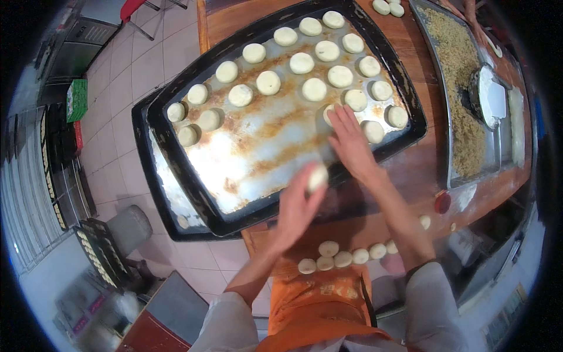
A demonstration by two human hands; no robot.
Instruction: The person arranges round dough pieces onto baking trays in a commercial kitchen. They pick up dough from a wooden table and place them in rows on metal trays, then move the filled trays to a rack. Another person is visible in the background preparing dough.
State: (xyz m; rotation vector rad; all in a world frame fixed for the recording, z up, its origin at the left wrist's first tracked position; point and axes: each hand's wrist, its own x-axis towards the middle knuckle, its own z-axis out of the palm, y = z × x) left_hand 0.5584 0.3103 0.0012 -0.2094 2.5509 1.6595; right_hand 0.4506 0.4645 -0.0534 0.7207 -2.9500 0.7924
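Observation:
My left hand (pixel 297 204), slightly blurred, holds a round flat dough piece (pixel 317 178) over the near edge of a black-rimmed metal baking tray (pixel 281 149). My right hand (pixel 354 143) reaches over the tray with its fingers extended. Its fingertips rest on a pale dough round (pixel 328 115) and partly cover it. More dough rounds (pixel 314 89) lie in rows over the far and right parts of the tray. Along the near table edge, in front of my orange apron (pixel 316 303), several dough rounds (pixel 343 259) sit in a line.
A second tray (pixel 165 176) lies beneath the first. On the right, a large metal pan (pixel 446 132) holds crumbly filling (pixel 466 145) and a bowl of white powder (pixel 486 99) with a white scraper (pixel 497 100). Another person's hand (pixel 475 28) works beyond it. Loaded trays (pixel 94 255) stand lower left.

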